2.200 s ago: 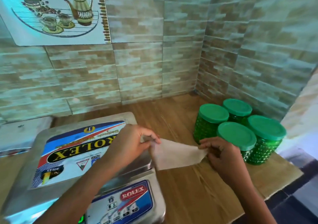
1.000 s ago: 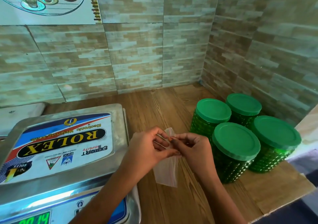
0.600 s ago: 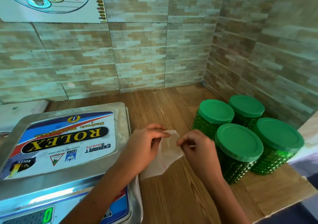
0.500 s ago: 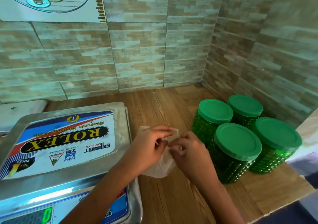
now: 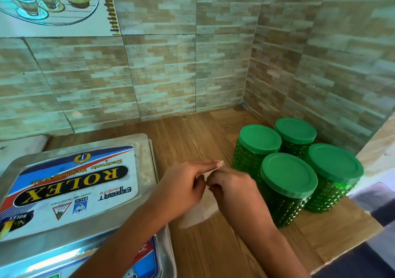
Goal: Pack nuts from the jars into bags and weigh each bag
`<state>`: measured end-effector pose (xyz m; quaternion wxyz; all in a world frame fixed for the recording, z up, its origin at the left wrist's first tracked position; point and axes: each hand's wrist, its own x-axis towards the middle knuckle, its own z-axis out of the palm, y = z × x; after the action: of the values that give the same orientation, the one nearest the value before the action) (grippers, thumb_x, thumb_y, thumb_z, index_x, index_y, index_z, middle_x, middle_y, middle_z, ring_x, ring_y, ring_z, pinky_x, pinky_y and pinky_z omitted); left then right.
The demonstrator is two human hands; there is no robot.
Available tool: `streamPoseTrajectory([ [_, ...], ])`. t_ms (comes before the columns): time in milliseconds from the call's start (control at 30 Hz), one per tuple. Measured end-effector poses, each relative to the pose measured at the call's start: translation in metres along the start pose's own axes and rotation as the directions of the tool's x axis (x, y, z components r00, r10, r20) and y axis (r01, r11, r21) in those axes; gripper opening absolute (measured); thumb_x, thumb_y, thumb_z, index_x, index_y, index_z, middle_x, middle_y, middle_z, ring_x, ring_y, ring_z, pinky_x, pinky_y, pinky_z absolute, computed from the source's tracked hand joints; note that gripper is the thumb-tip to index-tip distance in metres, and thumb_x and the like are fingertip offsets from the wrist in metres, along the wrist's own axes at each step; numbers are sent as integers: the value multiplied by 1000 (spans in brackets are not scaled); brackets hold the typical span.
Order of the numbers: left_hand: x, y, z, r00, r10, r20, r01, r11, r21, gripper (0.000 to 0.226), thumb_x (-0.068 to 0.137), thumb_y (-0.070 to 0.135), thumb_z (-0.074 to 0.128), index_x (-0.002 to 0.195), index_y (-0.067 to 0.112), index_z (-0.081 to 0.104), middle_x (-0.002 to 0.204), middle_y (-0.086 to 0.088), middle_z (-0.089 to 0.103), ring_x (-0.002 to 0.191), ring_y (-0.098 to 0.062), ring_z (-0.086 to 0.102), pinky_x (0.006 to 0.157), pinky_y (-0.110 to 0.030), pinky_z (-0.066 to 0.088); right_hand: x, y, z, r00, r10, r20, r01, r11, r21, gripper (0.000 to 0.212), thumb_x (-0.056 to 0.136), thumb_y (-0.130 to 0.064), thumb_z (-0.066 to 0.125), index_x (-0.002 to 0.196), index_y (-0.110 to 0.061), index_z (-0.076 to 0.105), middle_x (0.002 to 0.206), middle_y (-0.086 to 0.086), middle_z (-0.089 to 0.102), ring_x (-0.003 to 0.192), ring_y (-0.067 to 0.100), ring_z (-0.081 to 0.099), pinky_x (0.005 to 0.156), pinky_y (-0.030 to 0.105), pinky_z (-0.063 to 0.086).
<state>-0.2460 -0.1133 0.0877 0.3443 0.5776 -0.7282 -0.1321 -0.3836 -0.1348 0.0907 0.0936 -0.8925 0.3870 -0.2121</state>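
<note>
The bag point(image 5: 199, 212), small, clear and empty, is held up between both hands over the surface point(image 5: 192, 136), in the gap between the scale and the jars. The left hand point(image 5: 181, 189) pinches its top edge, with the fingers stretched forward over the thumb. The right hand point(image 5: 232, 187) pinches the same edge from the other side, its fingers curled in, and the two hands touch at the fingertips. A corner of the bag sticks out just beyond them, and the rest hangs down below the hands. Whether its lower end touches the surface cannot be told.

Just to the right stand four green jars point(image 5: 287, 178), upright, packed close in a square, each closed with a green lid point(image 5: 259, 139). The right wrist is just beside the nearest one.

To the left sits the scale point(image 5: 72, 183), a steel pan with a printed label reading ROLEX, seen upside down. Its front panel is cut off at the lower edge of the view.

The surface is wood-grained and runs into a corner of tiled wall point(image 5: 162, 70). A tile with a painted tea set point(image 5: 53, 4) is at the upper left.
</note>
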Motion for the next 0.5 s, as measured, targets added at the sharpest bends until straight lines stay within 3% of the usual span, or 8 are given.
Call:
streamPoseTrajectory([
  [100, -2, -4, 0, 997, -23, 74, 25, 1000, -17, 48, 86, -4, 50, 119, 31, 59, 125, 26, 52, 94, -10, 67, 83, -23, 53, 1, 6, 9, 937, 157, 313, -106, 979, -172, 25, 91, -20, 58, 116, -20, 60, 112, -1, 63, 99, 13, 61, 88, 28, 52],
  [200, -7, -6, 5, 984, -38, 175, 37, 999, 6, 46, 89, -1, 48, 121, 31, 56, 127, 26, 50, 76, -15, 67, 66, -18, 52, 1, 10, 12, 894, 142, 425, -29, 964, -263, 23, 91, -15, 55, 114, -15, 61, 109, 3, 64, 97, 19, 63, 85, 33, 53],
  [267, -7, -5, 7, 987, -44, 154, 48, 999, -19, 44, 90, 2, 50, 119, 34, 55, 120, 24, 56, 88, 0, 64, 79, -11, 49, 3, 7, 13, 871, 32, 491, 79, 976, -204, 17, 91, -10, 53, 105, -10, 61, 102, 5, 64, 91, 21, 63, 83, 35, 53],
  [333, -4, -2, 6, 991, -67, 120, 72, 996, -43, 41, 90, 4, 53, 117, 34, 57, 104, 22, 64, 86, 9, 61, 82, -11, 48, 6, 3, 12, 859, -53, 509, 147, 978, -147, 13, 90, -9, 51, 100, -11, 61, 97, 6, 65, 86, 21, 63, 80, 37, 54],
  [433, -1, -2, 2, 995, -54, 79, 61, 995, -83, 34, 89, 0, 53, 92, 33, 58, 104, 14, 68, 98, 9, 60, 89, -18, 49, 12, 2, 14, 851, -38, 524, 151, 973, -174, 16, 92, -10, 49, 104, -10, 60, 102, 6, 64, 92, 22, 63, 83, 37, 53],
  [500, -1, -1, 1, 993, -53, 104, 58, 997, -43, 31, 90, 0, 52, 84, 30, 59, 112, 9, 66, 102, 9, 57, 87, -8, 45, 16, 1, 14, 820, -5, 573, 158, 963, -218, 20, 93, -12, 48, 110, -8, 58, 106, 9, 62, 96, 24, 62, 85, 37, 52],
])
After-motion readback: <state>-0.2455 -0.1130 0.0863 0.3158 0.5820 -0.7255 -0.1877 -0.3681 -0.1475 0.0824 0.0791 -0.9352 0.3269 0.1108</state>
